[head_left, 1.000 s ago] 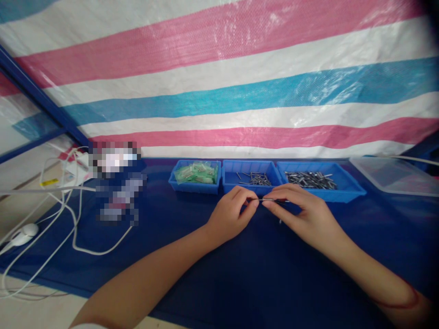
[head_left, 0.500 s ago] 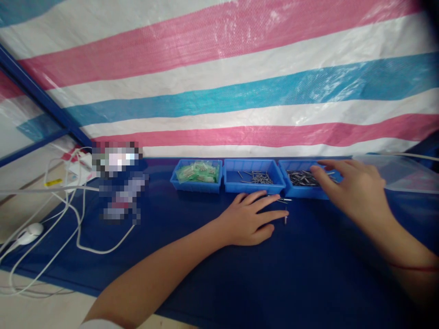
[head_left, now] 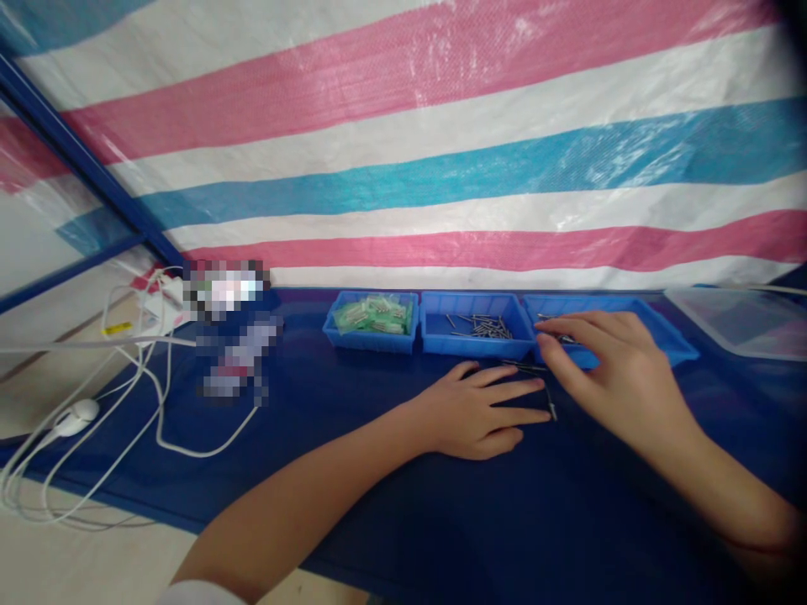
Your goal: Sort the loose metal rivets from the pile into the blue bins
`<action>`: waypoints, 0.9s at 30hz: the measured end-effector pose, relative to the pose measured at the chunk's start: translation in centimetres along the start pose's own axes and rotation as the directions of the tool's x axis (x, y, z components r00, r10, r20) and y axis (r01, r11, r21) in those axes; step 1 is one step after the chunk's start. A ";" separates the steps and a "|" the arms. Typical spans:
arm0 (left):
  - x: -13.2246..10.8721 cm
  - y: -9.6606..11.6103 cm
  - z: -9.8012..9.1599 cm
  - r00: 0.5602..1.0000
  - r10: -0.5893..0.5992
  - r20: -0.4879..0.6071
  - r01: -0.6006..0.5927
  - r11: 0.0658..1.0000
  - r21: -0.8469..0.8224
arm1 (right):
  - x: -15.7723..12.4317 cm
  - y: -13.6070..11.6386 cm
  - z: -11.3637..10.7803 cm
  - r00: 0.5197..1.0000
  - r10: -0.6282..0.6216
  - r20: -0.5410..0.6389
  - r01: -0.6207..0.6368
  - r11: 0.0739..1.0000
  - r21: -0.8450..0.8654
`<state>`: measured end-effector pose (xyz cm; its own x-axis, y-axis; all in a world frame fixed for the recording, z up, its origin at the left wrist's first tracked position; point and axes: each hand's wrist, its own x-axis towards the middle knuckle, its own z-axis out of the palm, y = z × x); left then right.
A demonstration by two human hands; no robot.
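Observation:
My left hand [head_left: 482,410] lies flat on the dark blue table mat [head_left: 378,470], fingers stretched out toward a few loose metal pins [head_left: 551,408]. My right hand [head_left: 614,370] hovers in front of the right blue tray [head_left: 668,340], which holds metal pins mostly hidden behind it. Its fingers are bent and close together; whether they pinch a pin I cannot make out. The middle blue tray [head_left: 476,323] holds several thin metal pins. The left blue tray [head_left: 371,319] holds green and clear small parts.
A clear plastic lid or tray [head_left: 737,319] lies at the far right. White cables [head_left: 145,395] and a white plug [head_left: 76,416] trail over the mat's left side beside a blurred-out object [head_left: 236,336]. A striped tarp [head_left: 441,151] forms the back wall.
The hands parted after holding a pin together. My left hand went flat on the mat. My right hand reached to the right tray, then drew back toward the loose pins.

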<state>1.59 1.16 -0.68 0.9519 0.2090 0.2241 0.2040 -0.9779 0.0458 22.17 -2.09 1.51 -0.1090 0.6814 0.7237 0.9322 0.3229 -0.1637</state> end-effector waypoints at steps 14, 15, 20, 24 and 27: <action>0.4 0.3 0.3 0.999 0.038 -0.036 -0.038 0.999 0.010 | -0.1 -0.9 0.0 0.999 -0.039 0.015 0.037 0.995 0.090; 0.4 0.4 0.3 0.999 0.041 -0.017 -0.040 0.999 0.019 | -0.1 -1.1 0.1 0.999 -0.044 0.026 0.041 0.994 0.099; 0.3 0.8 0.6 0.999 0.020 0.027 -0.020 1.000 0.008 | -0.2 -1.7 0.5 0.995 -0.070 0.067 0.060 0.988 0.141; 0.5 0.5 0.8 0.999 -0.011 -0.052 0.011 1.000 -0.010 | -0.3 -2.0 0.4 0.993 -0.091 0.072 0.079 0.985 0.153; 0.5 -0.1 1.2 0.996 -0.036 -0.081 0.037 0.999 0.003 | -0.3 -2.0 0.3 0.991 -0.096 0.089 0.079 0.982 0.172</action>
<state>2.31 1.39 -1.74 0.9221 0.2434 0.3008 0.2394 -0.9696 0.0510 20.23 -2.75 1.41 -0.2282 0.7034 0.6732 0.8475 0.4838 -0.2183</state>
